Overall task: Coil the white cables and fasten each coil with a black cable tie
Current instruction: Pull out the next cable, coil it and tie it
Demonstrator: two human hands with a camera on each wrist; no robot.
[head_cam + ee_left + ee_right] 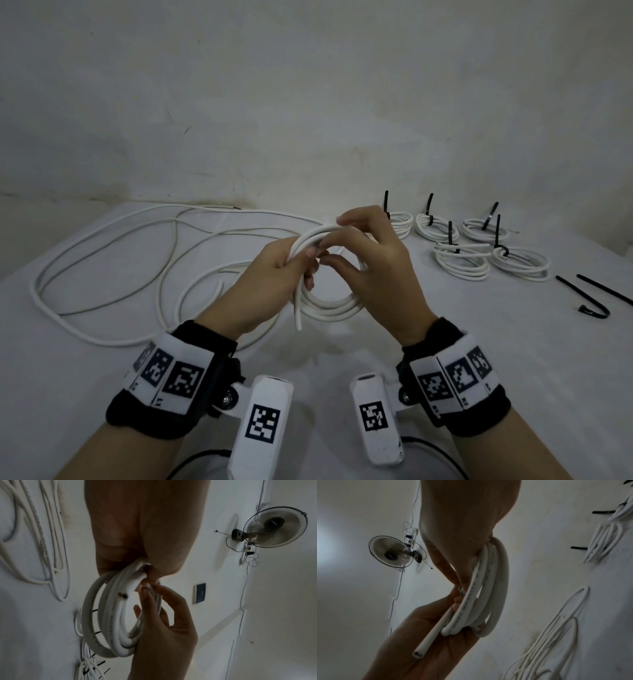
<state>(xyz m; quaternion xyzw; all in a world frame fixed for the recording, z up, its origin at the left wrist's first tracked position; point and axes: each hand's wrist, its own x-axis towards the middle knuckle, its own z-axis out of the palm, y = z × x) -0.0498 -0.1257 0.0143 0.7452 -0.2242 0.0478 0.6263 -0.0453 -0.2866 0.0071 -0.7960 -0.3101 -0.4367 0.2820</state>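
A white cable coil [329, 308] of a few loops hangs above the middle of the table [479, 342], held between both hands. My left hand [308, 267] grips its left side with thumb and curled fingers. My right hand [346, 240] pinches the top loops, with its other fingers curled round the right side. A short free cable end [298, 322] hangs down from the left hand. In the left wrist view the left hand [145, 577] clamps the coil [111, 615]. In the right wrist view the right hand [460, 582] holds the coil [488, 588] beside the cut end [419, 653].
Loose white cables [102, 257] sprawl over the left half of the table. Several finished coils [459, 263] with black ties standing up lie at the back right. Two loose black cable ties [596, 301] lie at the right edge. A wall rises behind the table.
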